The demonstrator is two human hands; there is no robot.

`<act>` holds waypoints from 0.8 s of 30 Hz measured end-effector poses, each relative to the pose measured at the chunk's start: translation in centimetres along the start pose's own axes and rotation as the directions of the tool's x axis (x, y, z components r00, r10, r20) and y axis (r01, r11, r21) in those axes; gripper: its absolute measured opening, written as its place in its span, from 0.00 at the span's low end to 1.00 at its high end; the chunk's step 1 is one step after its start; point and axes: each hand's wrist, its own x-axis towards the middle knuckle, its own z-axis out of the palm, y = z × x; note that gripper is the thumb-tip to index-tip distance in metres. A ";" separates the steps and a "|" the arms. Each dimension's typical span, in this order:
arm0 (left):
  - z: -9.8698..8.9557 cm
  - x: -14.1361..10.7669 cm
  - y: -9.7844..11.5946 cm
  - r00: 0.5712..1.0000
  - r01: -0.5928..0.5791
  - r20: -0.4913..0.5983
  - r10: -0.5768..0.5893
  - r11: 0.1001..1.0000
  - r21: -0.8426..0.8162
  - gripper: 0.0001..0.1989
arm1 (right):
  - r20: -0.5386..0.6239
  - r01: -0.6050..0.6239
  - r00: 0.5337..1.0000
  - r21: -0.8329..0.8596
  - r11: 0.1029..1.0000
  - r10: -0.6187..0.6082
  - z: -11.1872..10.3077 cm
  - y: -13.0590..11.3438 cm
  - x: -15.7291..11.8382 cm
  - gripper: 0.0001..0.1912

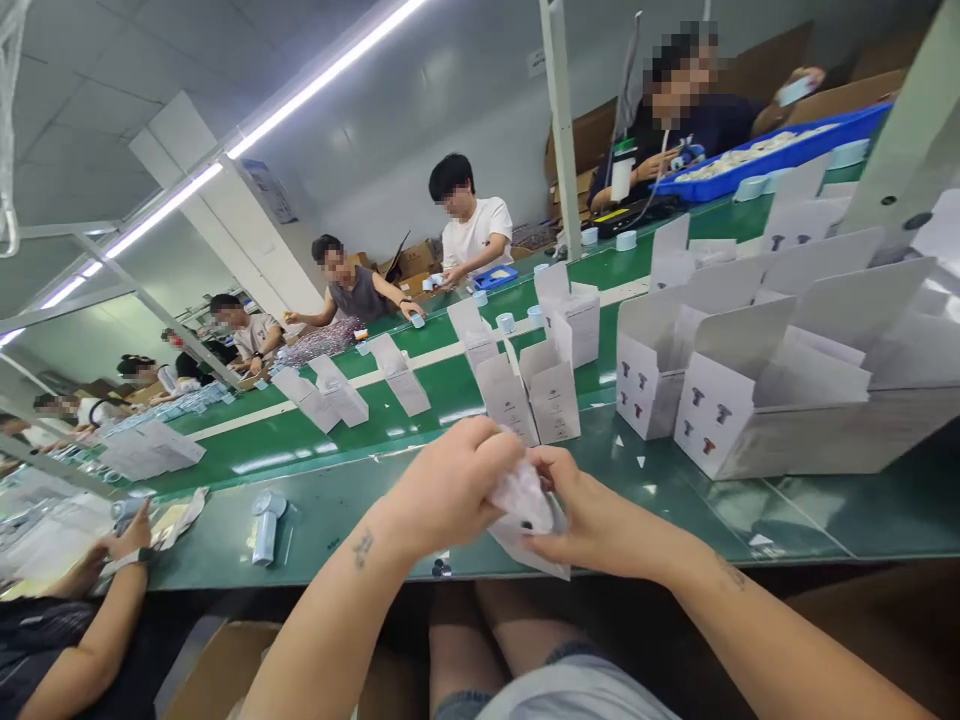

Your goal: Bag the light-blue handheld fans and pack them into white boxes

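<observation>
Near the table's front edge, my left hand (457,485) is closed on a white wrapped item (523,495), gripping it from above. The item is at the mouth of a small white box (536,552), partly inside or against it; the exact depth is hidden. My right hand (589,510) holds that box, thumb on the near side and fingers behind. Just beyond my hands, open white boxes (551,400) stand upright with flaps raised. To the left on the table lies a light blue handheld device (265,528).
Larger open white boxes (795,430) crowd the right side. A green conveyor (450,375) runs across, carrying boxes and light blue parts. Several people sit beyond it. A co-worker's hands (124,545) are at the left. A blue tray (780,155) sits at upper right.
</observation>
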 end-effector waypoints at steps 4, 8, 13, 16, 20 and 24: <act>2.7 0.6 0.7 0.986 0.097 0.122 -0.115 0.985 0.142 0.12 | -0.086 -0.004 0.996 0.007 1.000 0.004 0.5 1.6 -0.6 0.38; 5.3 -2.9 1.3 0.989 0.147 -0.071 -0.133 0.948 0.281 0.31 | -0.145 -0.037 0.989 0.008 0.999 0.037 1.2 3.4 -1.0 0.41; 9.4 -9.1 0.7 0.939 0.281 -0.304 -0.159 0.863 0.419 0.10 | -0.085 0.015 0.996 0.005 1.000 -0.014 3.8 0.8 1.4 0.38; 9.1 -12.7 -2.4 0.876 0.379 -0.431 -0.216 0.861 0.340 0.06 | 0.071 0.182 0.981 -0.035 0.983 -0.180 6.3 -2.4 4.4 0.38; 2.7 -18.4 -10.8 0.739 0.595 -0.523 -0.425 0.775 0.212 0.06 | 0.141 0.241 0.962 -0.041 0.970 -0.233 9.2 -4.1 8.6 0.44; -4.6 -23.5 -23.2 0.633 0.766 -0.513 -0.579 0.566 0.306 0.03 | 0.377 0.146 0.918 -0.032 0.989 -0.123 11.6 -2.0 11.9 0.30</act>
